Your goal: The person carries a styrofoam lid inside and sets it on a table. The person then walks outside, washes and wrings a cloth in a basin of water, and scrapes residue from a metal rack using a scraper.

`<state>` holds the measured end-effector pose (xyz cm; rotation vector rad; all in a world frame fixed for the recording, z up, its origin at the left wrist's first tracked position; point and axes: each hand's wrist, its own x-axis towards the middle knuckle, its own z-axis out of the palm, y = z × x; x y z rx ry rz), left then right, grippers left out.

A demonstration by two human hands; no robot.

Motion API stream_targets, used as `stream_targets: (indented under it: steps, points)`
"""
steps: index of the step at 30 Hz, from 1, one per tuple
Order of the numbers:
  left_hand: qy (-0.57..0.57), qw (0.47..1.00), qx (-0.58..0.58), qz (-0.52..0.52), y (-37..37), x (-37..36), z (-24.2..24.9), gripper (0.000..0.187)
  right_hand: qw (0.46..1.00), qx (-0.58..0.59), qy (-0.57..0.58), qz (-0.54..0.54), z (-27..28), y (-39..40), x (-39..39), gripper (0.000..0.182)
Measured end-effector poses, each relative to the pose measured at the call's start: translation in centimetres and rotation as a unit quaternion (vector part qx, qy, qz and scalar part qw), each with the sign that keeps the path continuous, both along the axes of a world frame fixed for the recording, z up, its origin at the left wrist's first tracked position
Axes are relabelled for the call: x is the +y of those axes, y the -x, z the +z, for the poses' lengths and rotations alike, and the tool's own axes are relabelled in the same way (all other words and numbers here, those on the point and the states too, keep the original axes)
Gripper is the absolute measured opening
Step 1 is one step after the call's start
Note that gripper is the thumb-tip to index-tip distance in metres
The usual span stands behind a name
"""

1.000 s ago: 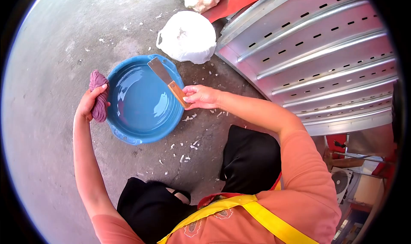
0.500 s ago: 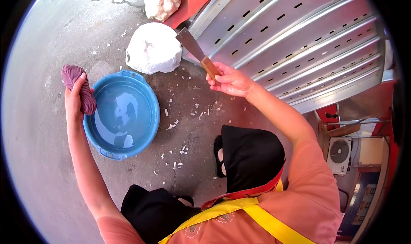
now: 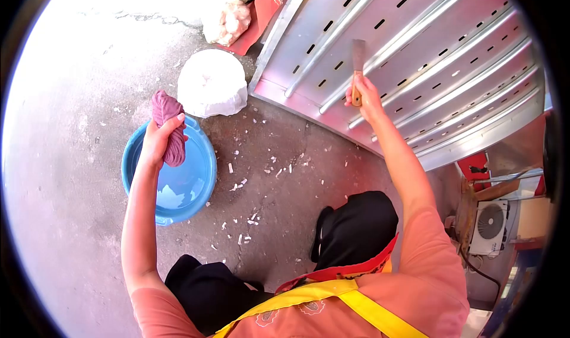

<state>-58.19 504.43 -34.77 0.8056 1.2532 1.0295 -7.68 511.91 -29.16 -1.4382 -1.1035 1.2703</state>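
Observation:
My left hand [image 3: 159,137] is closed around a bunched purple cloth [image 3: 167,105], held above a blue basin [image 3: 208,182]. Water with bright reflections fills the basin, and the cloth overlaps its far rim in this view. In my right hand [image 3: 369,100] is a scraper [image 3: 358,56], gripped by its wooden handle with the flat metal blade pointing away from me. Behind the scraper slopes a large ribbed metal panel [image 3: 404,32] with rows of slots, and the blade overlaps its surface.
Past the basin stands a white plastic bag [image 3: 211,83], and beyond it a bag of pale pieces [image 3: 230,22] beside a red sheet [image 3: 261,18]. White scraps [image 3: 238,185] litter the concrete floor. An air-conditioner unit [image 3: 490,226] stands far right.
My right hand has carried the scraper right and away, over the metal panel, its blade turning more upright in view. My left hand has brought the cloth rightward, over the basin.

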Motion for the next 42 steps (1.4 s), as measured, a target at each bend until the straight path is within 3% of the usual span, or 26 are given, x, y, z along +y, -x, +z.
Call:
stream_targets:
  steps: [3, 5, 8, 12, 15, 17, 19, 23, 25, 26, 31, 35, 40, 42]
  points:
    - [0.004, 0.999, 0.042, -0.029, -0.7, -0.8, 0.1, 0.044, 0.994, -0.061, 0.085, -0.004, -8.5, 2.0, -0.4, 0.024]
    - [0.012, 0.998, 0.065, -0.02, -1.5, -1.4, -0.3, 0.042, 0.979, -0.065, 0.195, 0.013, -11.2, 4.1, -3.1, 0.023]
    - [0.071, 0.995, 0.067, -0.007, -2.5, -2.4, -0.2, 0.038, 0.996, 0.083, 0.03, -0.015, -14.1, 4.6, -3.8, 0.02]
    - [0.102, 0.985, 0.137, -0.015, -3.6, -6.0, -0.5, 0.04, 0.994, 0.076, -0.084, -0.006, -14.6, 3.2, 1.3, 0.019]
    - [0.157, 0.969, 0.185, -0.035, -2.8, -10.6, -1.2, 0.045, 0.988, 0.13, -0.08, 0.015, -16.2, 3.0, 1.3, 0.018]
    - [0.086, 0.957, 0.276, -0.024, -1.4, -12.9, -3.9, 0.045, 0.98, 0.194, -0.034, -0.01, -17.8, 2.6, -1.0, 0.018]
    - [0.111, 0.954, 0.278, 0.027, -2.2, -14.2, -4.9, 0.043, 0.972, 0.23, -0.041, -0.037, -18.1, 1.9, -1.3, 0.018]
    - [0.164, 0.948, 0.257, 0.086, -6.2, -14.3, -4.1, 0.042, 0.967, 0.245, -0.065, 0.023, -17.9, 0.6, 0.4, 0.017]
    - [0.126, 0.931, 0.34, 0.022, -5.8, -13.8, -6.1, 0.038, 0.965, 0.257, -0.031, 0.041, -18.4, 0.6, 0.2, 0.016]
    - [0.154, 0.935, 0.319, 0.022, -6.4, -13.4, -5.9, 0.037, 0.963, 0.264, -0.046, 0.032, -18.3, 0.5, 0.5, 0.015]
    - [0.192, 0.961, 0.2, -0.011, -15.4, -7.8, 1.6, 0.037, 0.966, 0.234, -0.11, 0.015, -13.9, -0.6, 2.3, 0.016]
    - [0.151, 0.964, 0.156, -0.156, -22.6, -3.7, 7.7, 0.041, 0.976, 0.191, -0.088, 0.054, -13.1, -1.6, -0.9, 0.017]
    - [0.04, 0.953, 0.162, -0.253, -26.7, 1.4, 5.2, 0.042, 0.963, 0.257, -0.07, -0.046, -15.2, -4.6, -6.7, 0.021]
    - [0.074, 0.943, 0.172, -0.273, -26.9, 2.7, 3.0, 0.041, 0.965, 0.246, -0.038, -0.08, -17.8, -5.4, -7.4, 0.021]
